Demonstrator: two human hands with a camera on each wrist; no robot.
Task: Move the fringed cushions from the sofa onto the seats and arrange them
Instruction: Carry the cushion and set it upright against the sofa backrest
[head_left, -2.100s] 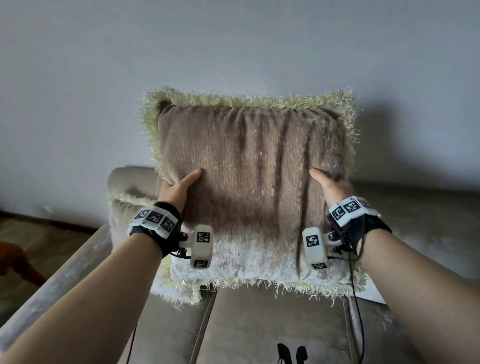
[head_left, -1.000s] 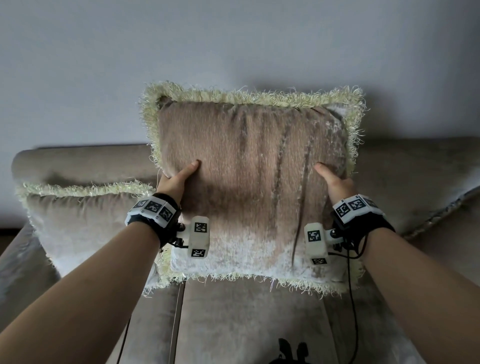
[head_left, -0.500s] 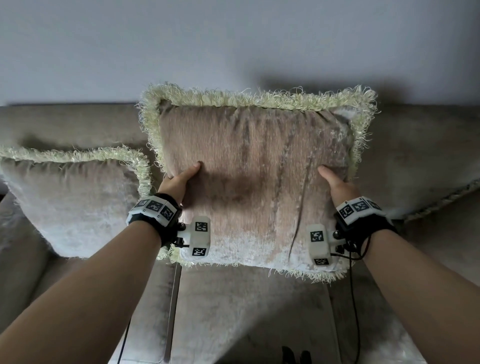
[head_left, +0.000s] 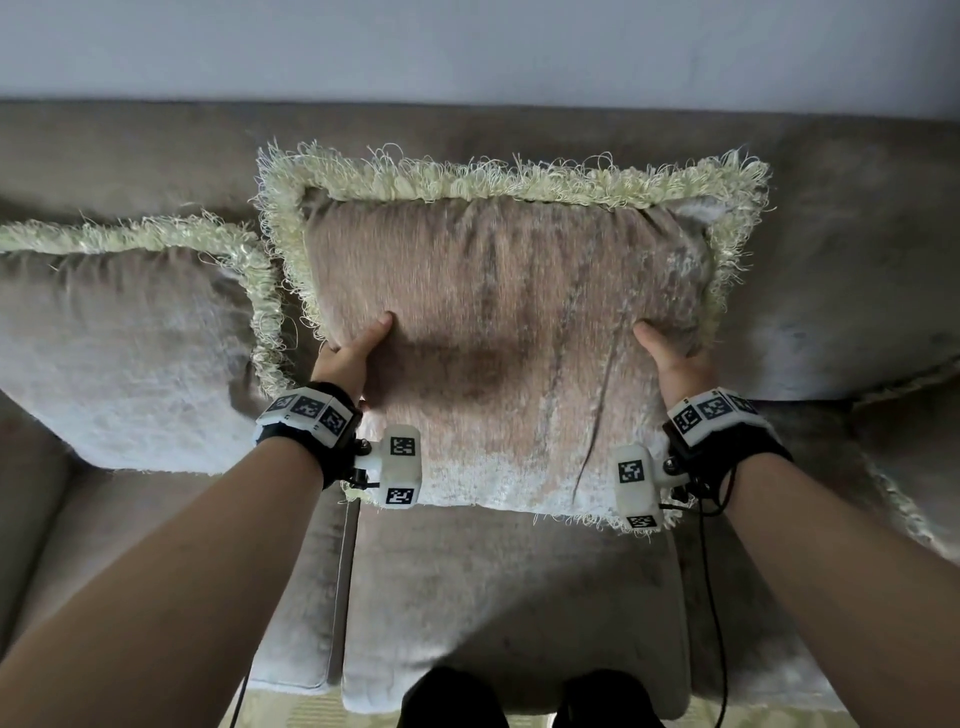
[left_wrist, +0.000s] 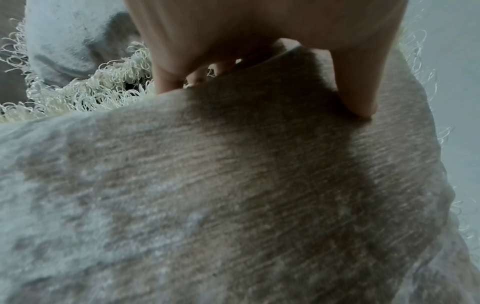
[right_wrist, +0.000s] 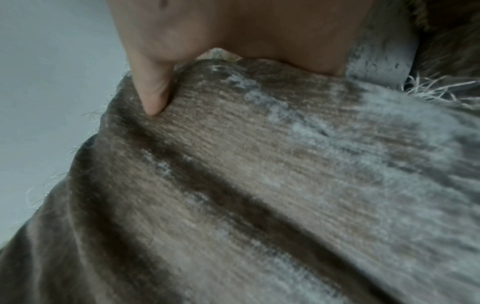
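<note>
Cushion (head_left: 498, 332) gripped at both sides by left hand (head_left: 348, 358) and right hand (head_left: 675, 364), held over sofa (head_left: 509, 587), second cushion (head_left: 124, 343) just left

Home living room — sofa (head_left: 509, 597), cushions (head_left: 498, 332)

My fingers on both hands are hidden behind the cushion (head_left: 498, 332) I grip; only thumbs show. The second cushion (head_left: 124, 353) is cut off at the left edge, and another fringed edge (head_left: 904, 499) runs off right.
</note>
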